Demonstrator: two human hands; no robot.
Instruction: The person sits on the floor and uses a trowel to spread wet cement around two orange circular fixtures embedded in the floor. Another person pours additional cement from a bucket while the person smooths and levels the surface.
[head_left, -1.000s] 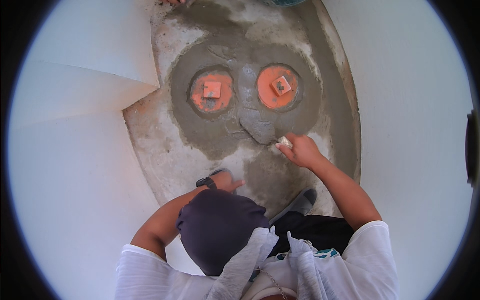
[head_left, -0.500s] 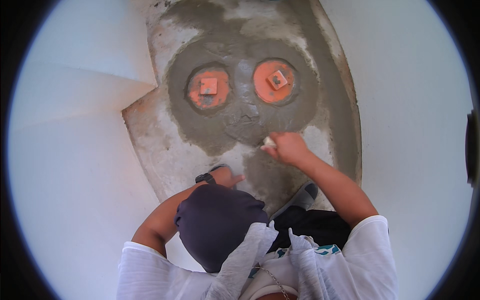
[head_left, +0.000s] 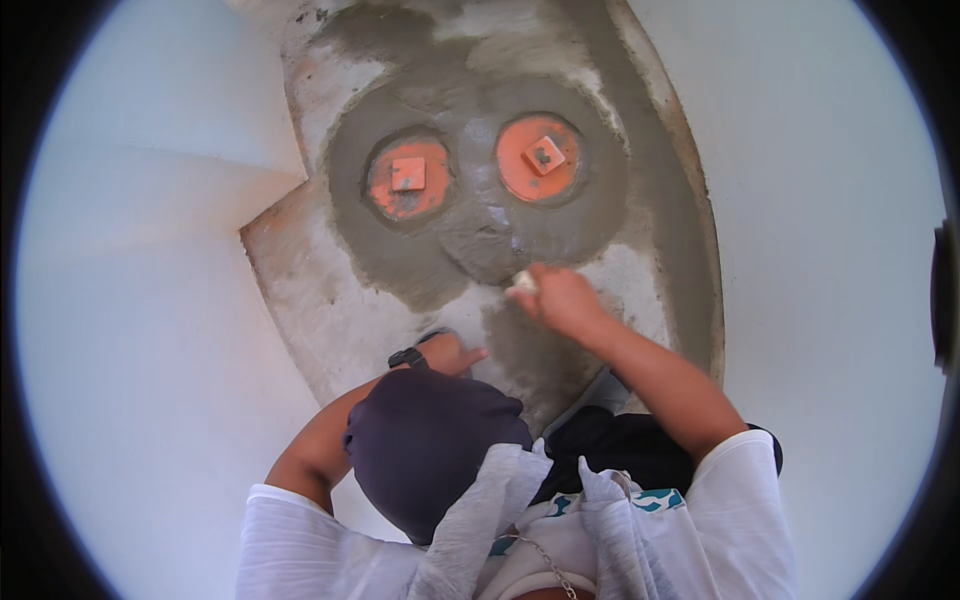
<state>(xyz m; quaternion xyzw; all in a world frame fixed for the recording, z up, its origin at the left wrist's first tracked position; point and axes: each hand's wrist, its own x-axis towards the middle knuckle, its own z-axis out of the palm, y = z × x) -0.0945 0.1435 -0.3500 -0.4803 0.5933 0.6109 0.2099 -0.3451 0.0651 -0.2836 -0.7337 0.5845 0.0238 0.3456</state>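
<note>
My right hand is closed around the pale handle of what looks like a trowel, at the near edge of a patch of wet grey mortar. The blade is hard to tell from the mortar. Two round orange covers, a left one and a right one, sit within the patch, each with a square raised block in its middle. Their tops carry grey smears. My left hand, with a black watch on its wrist, lies beside my left foot, thumb stretched out and nothing seen in it.
White walls close in on both sides, the left one with a corner jutting inward. A darker mortar strip runs along the right wall. My left knee rises in front of me, and a damp stain marks the floor.
My right hand has moved slightly left with the trowel, and the mortar near it shows a changed, curved mark. My left hand stays in place. The view has shifted a little.
</note>
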